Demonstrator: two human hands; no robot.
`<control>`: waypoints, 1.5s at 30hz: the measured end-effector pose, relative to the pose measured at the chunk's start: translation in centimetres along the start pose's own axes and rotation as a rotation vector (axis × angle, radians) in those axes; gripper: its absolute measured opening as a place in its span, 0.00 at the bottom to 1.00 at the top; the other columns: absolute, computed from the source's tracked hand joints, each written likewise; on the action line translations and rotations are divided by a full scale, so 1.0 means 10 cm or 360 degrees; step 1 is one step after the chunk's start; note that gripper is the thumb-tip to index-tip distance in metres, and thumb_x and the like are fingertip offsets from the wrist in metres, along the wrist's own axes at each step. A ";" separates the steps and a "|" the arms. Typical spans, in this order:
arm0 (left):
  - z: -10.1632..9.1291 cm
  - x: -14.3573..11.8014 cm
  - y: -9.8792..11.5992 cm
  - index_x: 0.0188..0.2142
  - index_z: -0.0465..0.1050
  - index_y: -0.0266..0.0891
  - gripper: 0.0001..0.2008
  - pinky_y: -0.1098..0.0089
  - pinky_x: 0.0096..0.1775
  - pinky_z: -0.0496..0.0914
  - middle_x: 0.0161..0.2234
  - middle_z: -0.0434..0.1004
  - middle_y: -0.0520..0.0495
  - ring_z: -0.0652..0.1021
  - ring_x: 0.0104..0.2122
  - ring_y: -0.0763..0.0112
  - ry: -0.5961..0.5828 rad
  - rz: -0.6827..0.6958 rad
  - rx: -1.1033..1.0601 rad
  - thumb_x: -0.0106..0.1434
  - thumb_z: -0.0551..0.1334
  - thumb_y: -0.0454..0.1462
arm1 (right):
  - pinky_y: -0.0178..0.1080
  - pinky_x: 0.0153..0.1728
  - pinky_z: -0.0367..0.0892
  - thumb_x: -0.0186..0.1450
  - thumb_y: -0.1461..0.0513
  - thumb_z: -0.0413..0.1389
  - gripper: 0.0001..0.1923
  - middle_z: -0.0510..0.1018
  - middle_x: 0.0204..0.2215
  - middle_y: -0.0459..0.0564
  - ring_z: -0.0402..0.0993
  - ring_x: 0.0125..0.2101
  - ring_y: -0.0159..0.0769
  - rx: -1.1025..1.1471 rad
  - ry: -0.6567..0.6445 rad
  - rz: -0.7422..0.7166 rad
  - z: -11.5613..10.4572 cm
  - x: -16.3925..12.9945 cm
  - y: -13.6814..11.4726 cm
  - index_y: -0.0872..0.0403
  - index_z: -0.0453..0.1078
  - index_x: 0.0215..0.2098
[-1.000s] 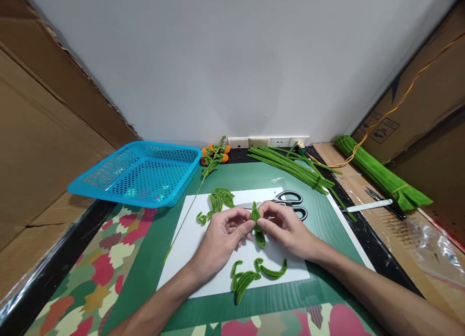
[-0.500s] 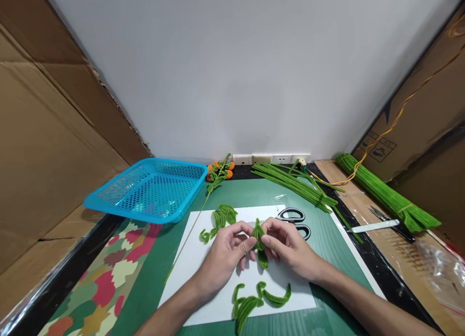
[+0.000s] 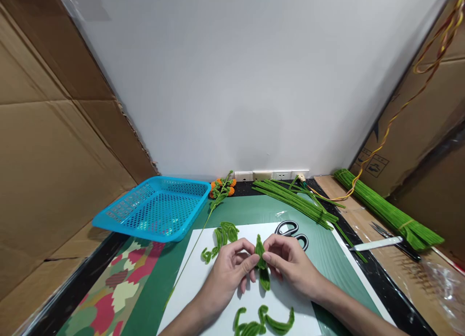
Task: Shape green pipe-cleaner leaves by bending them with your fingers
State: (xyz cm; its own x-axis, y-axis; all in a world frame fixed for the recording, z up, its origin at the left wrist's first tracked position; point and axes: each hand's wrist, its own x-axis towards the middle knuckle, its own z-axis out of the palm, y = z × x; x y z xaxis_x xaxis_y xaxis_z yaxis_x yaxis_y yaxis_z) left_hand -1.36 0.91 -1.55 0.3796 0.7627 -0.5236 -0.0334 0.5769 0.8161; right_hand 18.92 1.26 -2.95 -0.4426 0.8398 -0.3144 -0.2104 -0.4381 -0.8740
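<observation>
My left hand (image 3: 228,273) and my right hand (image 3: 290,263) meet over a white sheet (image 3: 196,287) and pinch the same bent green pipe-cleaner leaf (image 3: 260,261) between thumbs and forefingers. The leaf stands upright between the fingertips, its lower loop hanging toward the paper. More bent green leaf pieces (image 3: 222,236) lie on the sheet beyond my left hand. Others (image 3: 265,320) lie near the bottom edge, partly cut off by the frame. Black-handled scissors (image 3: 292,232) rest just behind my right hand.
A blue perforated basket (image 3: 156,207) sits at the left. A stem with orange flowers (image 3: 220,190) lies beside it. Straight green pipe cleaners (image 3: 298,198) lie behind the scissors, a thick bundle (image 3: 385,207) at the right, with tweezers and a white strip (image 3: 378,243). Cardboard walls flank both sides.
The head camera has tilted up, so the table and hands sit lower in the picture. Both hands keep pinching the green leaf; its pose is nearly the same.
</observation>
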 end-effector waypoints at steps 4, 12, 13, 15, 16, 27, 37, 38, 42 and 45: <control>0.00 -0.01 0.01 0.38 0.69 0.37 0.25 0.79 0.18 0.59 0.22 0.75 0.51 0.68 0.15 0.78 -0.0005 0.0003 -0.0013 0.63 0.72 0.55 | 0.28 0.18 0.54 0.66 0.44 0.71 0.27 0.68 0.20 0.42 0.60 0.18 0.26 0.0026 0.0039 0.0012 -0.01 0.01 0.05 0.58 0.71 0.36; -0.06 -0.02 -0.05 0.38 0.67 0.38 0.24 0.79 0.18 0.59 0.23 0.75 0.50 0.68 0.16 0.78 -0.0047 0.0044 -0.0006 0.65 0.70 0.55 | 0.28 0.18 0.59 0.66 0.43 0.70 0.28 0.71 0.21 0.45 0.63 0.18 0.27 0.0039 0.0013 0.0000 0.01 0.02 0.07 0.59 0.71 0.37; -0.06 -0.02 -0.04 0.39 0.67 0.38 0.24 0.79 0.18 0.59 0.24 0.75 0.50 0.68 0.16 0.78 -0.0054 0.0036 -0.0001 0.66 0.69 0.56 | 0.28 0.18 0.60 0.66 0.42 0.70 0.28 0.71 0.21 0.46 0.64 0.18 0.27 0.0046 0.0010 -0.0001 0.01 0.02 0.06 0.58 0.71 0.37; -0.06 -0.02 -0.03 0.39 0.67 0.38 0.25 0.79 0.18 0.58 0.24 0.76 0.50 0.68 0.16 0.78 -0.0066 0.0028 0.0004 0.66 0.69 0.56 | 0.28 0.18 0.62 0.66 0.42 0.70 0.28 0.72 0.22 0.46 0.65 0.19 0.28 0.0059 0.0004 -0.0007 0.01 0.02 0.06 0.58 0.71 0.37; -0.06 -0.01 -0.03 0.40 0.67 0.38 0.25 0.79 0.18 0.58 0.24 0.76 0.50 0.68 0.16 0.78 -0.0070 0.0029 0.0005 0.66 0.68 0.57 | 0.28 0.18 0.62 0.66 0.42 0.70 0.28 0.72 0.22 0.46 0.66 0.19 0.29 0.0066 0.0001 -0.0013 0.01 0.03 0.06 0.58 0.70 0.37; -0.04 -0.01 -0.06 0.46 0.67 0.41 0.29 0.79 0.19 0.60 0.27 0.74 0.52 0.70 0.20 0.76 -0.0015 0.0067 0.0026 0.58 0.76 0.54 | 0.28 0.16 0.61 0.64 0.44 0.72 0.27 0.71 0.22 0.44 0.64 0.17 0.27 0.0144 0.0041 -0.0073 0.03 0.05 0.10 0.58 0.71 0.38; -0.01 -0.06 -0.10 0.37 0.71 0.36 0.24 0.77 0.21 0.59 0.23 0.74 0.50 0.69 0.20 0.75 0.0120 0.0031 0.0259 0.64 0.70 0.55 | 0.30 0.25 0.63 0.75 0.52 0.61 0.14 0.74 0.34 0.48 0.67 0.26 0.28 -0.0392 0.0392 -0.0329 0.07 -0.02 0.05 0.54 0.75 0.47; -0.01 -0.06 -0.11 0.37 0.70 0.37 0.24 0.77 0.20 0.59 0.22 0.74 0.51 0.69 0.19 0.76 0.0116 0.0029 0.0247 0.64 0.70 0.55 | 0.31 0.28 0.65 0.76 0.54 0.60 0.11 0.75 0.39 0.50 0.69 0.29 0.30 -0.0546 0.0446 -0.0424 0.06 -0.03 0.04 0.52 0.74 0.51; 0.01 -0.05 -0.13 0.34 0.70 0.37 0.23 0.76 0.22 0.61 0.22 0.71 0.53 0.69 0.19 0.76 0.0026 0.0058 0.0132 0.61 0.73 0.52 | 0.32 0.31 0.69 0.75 0.65 0.55 0.18 0.72 0.54 0.56 0.73 0.32 0.31 -0.1007 0.0355 -0.0822 0.02 -0.06 0.03 0.49 0.72 0.61; 0.05 -0.06 -0.12 0.33 0.71 0.36 0.22 0.75 0.24 0.64 0.23 0.72 0.51 0.72 0.21 0.75 -0.0074 0.0040 0.0051 0.58 0.75 0.50 | 0.32 0.29 0.67 0.73 0.69 0.55 0.14 0.76 0.47 0.54 0.73 0.31 0.31 -0.1139 0.0308 -0.1026 -0.01 -0.04 0.03 0.51 0.76 0.53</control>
State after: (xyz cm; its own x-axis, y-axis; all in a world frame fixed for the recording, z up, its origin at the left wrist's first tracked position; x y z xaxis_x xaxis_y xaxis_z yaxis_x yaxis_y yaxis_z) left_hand -1.11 -0.40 -2.03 0.4215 0.7620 -0.4916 -0.0139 0.5475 0.8367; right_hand 19.15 0.82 -3.08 -0.2644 0.9159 0.3022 0.2447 0.3668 -0.8976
